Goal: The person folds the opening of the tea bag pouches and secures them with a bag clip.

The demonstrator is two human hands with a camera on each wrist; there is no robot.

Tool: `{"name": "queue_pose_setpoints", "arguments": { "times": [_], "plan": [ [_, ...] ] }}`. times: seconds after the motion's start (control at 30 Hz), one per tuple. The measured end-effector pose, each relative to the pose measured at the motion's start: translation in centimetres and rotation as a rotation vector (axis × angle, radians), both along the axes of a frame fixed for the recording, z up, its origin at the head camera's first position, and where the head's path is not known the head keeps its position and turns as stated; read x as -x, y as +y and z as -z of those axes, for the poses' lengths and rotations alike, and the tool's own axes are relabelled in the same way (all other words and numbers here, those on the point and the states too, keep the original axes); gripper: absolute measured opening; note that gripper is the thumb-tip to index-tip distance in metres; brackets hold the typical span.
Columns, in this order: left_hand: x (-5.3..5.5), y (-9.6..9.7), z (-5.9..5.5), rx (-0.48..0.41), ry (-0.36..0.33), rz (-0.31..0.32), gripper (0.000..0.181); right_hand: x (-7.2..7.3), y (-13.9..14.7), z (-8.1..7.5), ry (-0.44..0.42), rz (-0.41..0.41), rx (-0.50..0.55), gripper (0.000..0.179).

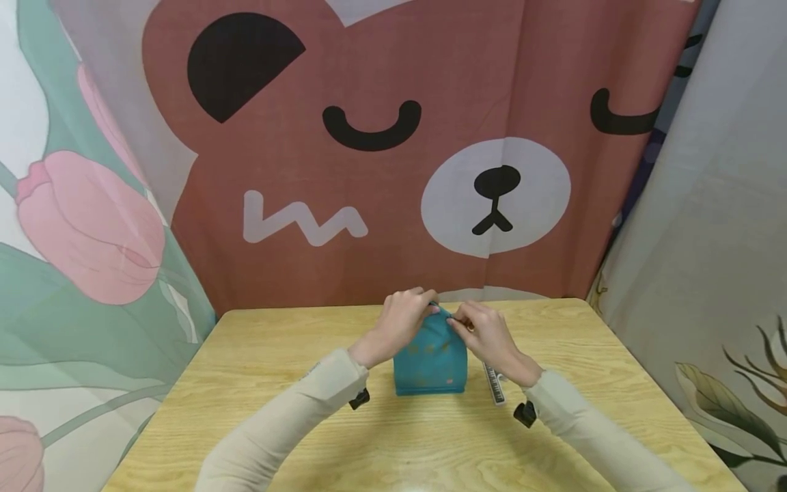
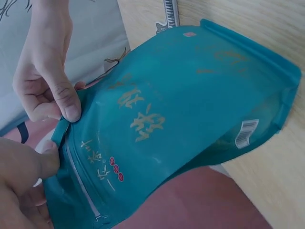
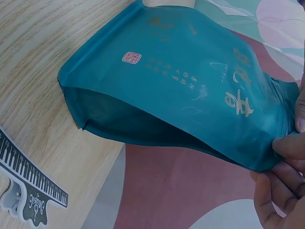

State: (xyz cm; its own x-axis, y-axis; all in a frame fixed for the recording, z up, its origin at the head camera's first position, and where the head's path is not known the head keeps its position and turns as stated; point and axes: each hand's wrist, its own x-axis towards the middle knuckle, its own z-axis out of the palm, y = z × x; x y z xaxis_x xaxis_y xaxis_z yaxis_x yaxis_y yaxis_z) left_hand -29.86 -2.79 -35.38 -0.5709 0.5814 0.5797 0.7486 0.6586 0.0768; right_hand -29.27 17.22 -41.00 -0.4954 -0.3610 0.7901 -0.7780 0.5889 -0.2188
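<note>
A teal stand-up pouch (image 1: 430, 362) with gold characters stands upright on the table, its bottom seam toward me. My left hand (image 1: 402, 321) grips the left part of its top edge, and my right hand (image 1: 486, 335) pinches the right part. In the left wrist view the pouch (image 2: 167, 95) has a zip strip near its top, with fingers of both hands at the edge. The right wrist view shows the pouch's (image 3: 157, 86) other face and folded side. A bag clip with a piano-key pattern (image 3: 33, 176) lies right of the pouch, untouched.
The light wood table (image 1: 277, 424) carries the pouch and clip. Behind its far edge hangs a curtain with a bear print (image 1: 369, 171). Printed fabric also hangs at the left (image 1: 92, 225) and right (image 1: 707, 273). A dark camera mount sits at each wrist.
</note>
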Motion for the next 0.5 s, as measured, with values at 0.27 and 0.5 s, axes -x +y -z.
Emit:
{"name": "queue_pose_setpoints", "arguments": {
  "times": [0.27,0.5],
  "plan": [
    [-0.2,-0.1,-0.15,0.018,-0.026,-0.01,0.013,-0.02,-0.25,0.31,0.062,0.009,-0.003,0.027],
    [-0.22,-0.08,-0.21,0.035,-0.063,-0.011,0.015,0.08,-0.46,0.64,0.138,0.023,-0.011,0.027]
  ]
}}
